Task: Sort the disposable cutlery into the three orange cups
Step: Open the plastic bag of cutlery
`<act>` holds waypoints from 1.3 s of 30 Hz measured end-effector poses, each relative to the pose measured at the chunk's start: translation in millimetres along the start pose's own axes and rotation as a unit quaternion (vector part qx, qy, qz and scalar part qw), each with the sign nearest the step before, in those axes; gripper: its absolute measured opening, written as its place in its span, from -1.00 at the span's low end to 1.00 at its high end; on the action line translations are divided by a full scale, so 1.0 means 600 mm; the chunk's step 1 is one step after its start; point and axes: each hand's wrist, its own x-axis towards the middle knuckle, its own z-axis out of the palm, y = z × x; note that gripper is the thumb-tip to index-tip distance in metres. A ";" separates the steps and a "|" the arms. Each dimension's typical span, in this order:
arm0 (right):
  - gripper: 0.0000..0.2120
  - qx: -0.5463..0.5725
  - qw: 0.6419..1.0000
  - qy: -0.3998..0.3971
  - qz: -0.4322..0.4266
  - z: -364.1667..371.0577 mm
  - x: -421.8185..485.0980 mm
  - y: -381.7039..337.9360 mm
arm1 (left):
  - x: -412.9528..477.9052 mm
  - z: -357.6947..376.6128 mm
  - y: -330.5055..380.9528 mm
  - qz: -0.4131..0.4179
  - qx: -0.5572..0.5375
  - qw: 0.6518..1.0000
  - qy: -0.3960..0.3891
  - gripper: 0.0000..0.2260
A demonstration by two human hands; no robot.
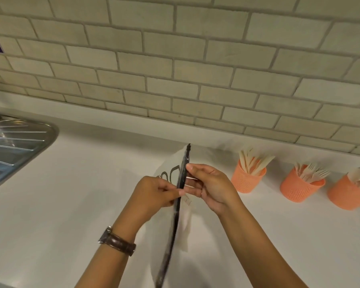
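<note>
Both my hands hold a translucent white zip bag (166, 173) with a black zip strip (182, 177) along its top, upright over the counter. My left hand (156, 192) pinches the strip from the left and my right hand (208, 183) pinches it from the right. Three orange perforated cups stand in a row at the right. The nearest cup (246, 179) holds wooden knives, the middle cup (299, 188) wooden forks, and the far right cup (349, 194) wooden spoons. What the bag holds is hidden.
A white counter (81, 183) runs under a grey tiled wall (175, 69). A steel sink drainer (13, 146) lies at the left edge. A watch sits on my left wrist (117, 241).
</note>
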 end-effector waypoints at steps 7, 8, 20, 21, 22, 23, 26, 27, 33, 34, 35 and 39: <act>-0.85 0.161 0.984 -0.023 0.078 -0.026 0.013 0.000 | 0.031 -0.046 -0.015 -0.080 -0.251 0.964 0.037 -0.78; -0.83 0.158 0.981 -0.033 0.103 -0.030 0.010 0.000 | 0.040 -0.060 -0.021 -0.129 -0.382 0.915 -0.019 -0.79; -0.95 -0.625 0.722 0.130 -0.267 -0.106 0.001 0.038 | 0.038 -0.080 -0.050 -0.059 -0.095 0.994 0.009 -0.75; -0.95 -0.634 0.708 0.140 -0.277 -0.115 0.002 0.041 | 0.032 -0.081 -0.056 -0.025 0.048 0.997 0.053 -0.85; -0.93 -0.648 0.693 0.148 -0.278 -0.122 0.001 0.045 | 0.028 -0.081 -0.064 -0.006 0.178 0.981 0.076 -0.95; -0.89 -0.658 0.685 0.157 -0.270 -0.126 0.002 0.049 | 0.022 -0.079 -0.070 -0.002 0.288 0.954 0.087 -0.91; -0.78 -0.576 0.784 0.166 -0.164 -0.119 -0.001 0.057 | 0.016 -0.070 -0.094 -0.023 0.327 0.942 0.071 -0.74; -0.78 -0.456 0.869 0.160 -0.104 -0.112 -0.003 0.055 | 0.015 -0.066 -0.098 -0.053 0.238 0.968 0.060 -0.73; -0.81 0.289 0.938 0.059 0.181 -0.080 -0.008 0.042 | 0.053 -0.082 -0.105 -0.223 -0.679 0.694 -0.092 -0.41; -0.80 0.308 0.934 0.051 0.175 -0.075 -0.006 0.035 | 0.065 -0.087 -0.098 -0.211 -0.718 0.657 -0.090 -0.47; -0.79 0.306 0.936 0.043 0.166 -0.069 -0.005 0.025 | 0.073 -0.092 -0.084 -0.200 -0.742 0.634 -0.087 -0.56; -0.70 0.250 0.960 -0.021 0.121 -0.054 -0.009 -0.013 | 0.090 -0.094 -0.012 -0.175 -0.740 0.630 -0.154 -0.67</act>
